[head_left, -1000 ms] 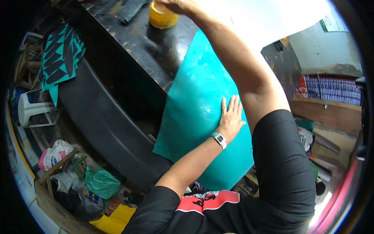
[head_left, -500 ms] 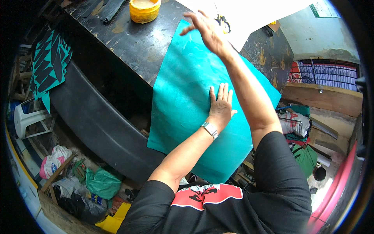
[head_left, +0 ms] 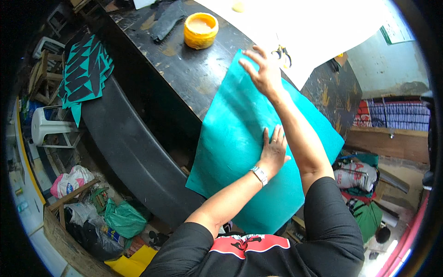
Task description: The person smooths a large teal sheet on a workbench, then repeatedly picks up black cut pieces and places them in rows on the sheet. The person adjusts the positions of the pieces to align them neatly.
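Teal, the sheet [head_left: 230, 147] lies over the near edge of the dark table [head_left: 187, 81]. The left hand [head_left: 274, 151] rests flat on it, fingers spread. Above its far corner I see the right hand [head_left: 266, 76], fingers parted; whether they touch, I can't tell. A yellow pot [head_left: 199, 39] stands nearby.

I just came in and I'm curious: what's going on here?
A person's left hand lies flat on a big teal sheet, which partly covers a dark table. The right hand is over the sheet's far end, fingers bent; I can't tell if it's touching. An open yellow tub stands on the table, left of that hand.
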`<action>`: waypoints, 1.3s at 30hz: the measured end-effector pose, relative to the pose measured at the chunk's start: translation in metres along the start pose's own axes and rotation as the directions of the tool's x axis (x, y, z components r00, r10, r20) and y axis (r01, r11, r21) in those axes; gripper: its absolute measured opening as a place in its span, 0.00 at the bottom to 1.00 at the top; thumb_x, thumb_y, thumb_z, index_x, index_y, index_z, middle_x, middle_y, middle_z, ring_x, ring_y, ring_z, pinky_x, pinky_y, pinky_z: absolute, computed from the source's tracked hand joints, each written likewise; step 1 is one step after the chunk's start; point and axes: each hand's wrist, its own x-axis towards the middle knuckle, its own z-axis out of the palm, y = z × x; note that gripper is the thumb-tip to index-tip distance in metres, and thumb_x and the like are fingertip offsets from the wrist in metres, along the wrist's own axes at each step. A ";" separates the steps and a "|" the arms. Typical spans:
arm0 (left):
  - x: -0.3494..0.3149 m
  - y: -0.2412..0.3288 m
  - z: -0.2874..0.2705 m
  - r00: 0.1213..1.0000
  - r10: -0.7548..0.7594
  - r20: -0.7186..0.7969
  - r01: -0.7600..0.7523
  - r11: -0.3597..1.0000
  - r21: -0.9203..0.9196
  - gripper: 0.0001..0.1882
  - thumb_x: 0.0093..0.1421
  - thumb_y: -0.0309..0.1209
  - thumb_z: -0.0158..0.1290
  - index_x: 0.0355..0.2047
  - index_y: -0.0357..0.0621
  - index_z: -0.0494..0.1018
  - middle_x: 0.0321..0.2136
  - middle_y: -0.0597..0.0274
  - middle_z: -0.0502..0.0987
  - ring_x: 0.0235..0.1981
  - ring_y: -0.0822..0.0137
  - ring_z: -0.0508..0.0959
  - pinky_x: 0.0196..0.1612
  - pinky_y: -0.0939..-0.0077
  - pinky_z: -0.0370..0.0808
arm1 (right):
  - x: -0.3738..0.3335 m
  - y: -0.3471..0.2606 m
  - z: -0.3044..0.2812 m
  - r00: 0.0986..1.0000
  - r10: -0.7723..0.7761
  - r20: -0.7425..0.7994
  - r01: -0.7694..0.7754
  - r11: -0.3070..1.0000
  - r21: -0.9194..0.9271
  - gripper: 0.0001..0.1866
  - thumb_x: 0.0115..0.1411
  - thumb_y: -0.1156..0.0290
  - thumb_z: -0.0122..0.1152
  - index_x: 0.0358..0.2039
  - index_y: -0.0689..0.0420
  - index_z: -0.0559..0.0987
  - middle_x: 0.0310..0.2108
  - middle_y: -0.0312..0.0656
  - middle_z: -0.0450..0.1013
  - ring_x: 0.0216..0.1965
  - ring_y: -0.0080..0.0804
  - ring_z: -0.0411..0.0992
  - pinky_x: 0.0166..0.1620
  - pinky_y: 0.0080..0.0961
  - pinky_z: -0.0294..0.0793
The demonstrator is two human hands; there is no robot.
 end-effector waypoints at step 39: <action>-0.001 -0.008 -0.001 0.997 0.032 -0.069 -0.047 0.974 -0.224 0.47 0.58 0.48 0.59 0.69 0.36 0.51 0.68 0.42 0.53 0.72 0.50 0.49 0.69 0.31 0.40 | -0.072 0.058 0.027 0.977 0.020 0.214 0.082 0.885 -0.458 0.37 0.65 0.33 0.37 0.70 0.36 0.58 0.74 0.40 0.43 0.75 0.47 0.32 0.67 0.71 0.27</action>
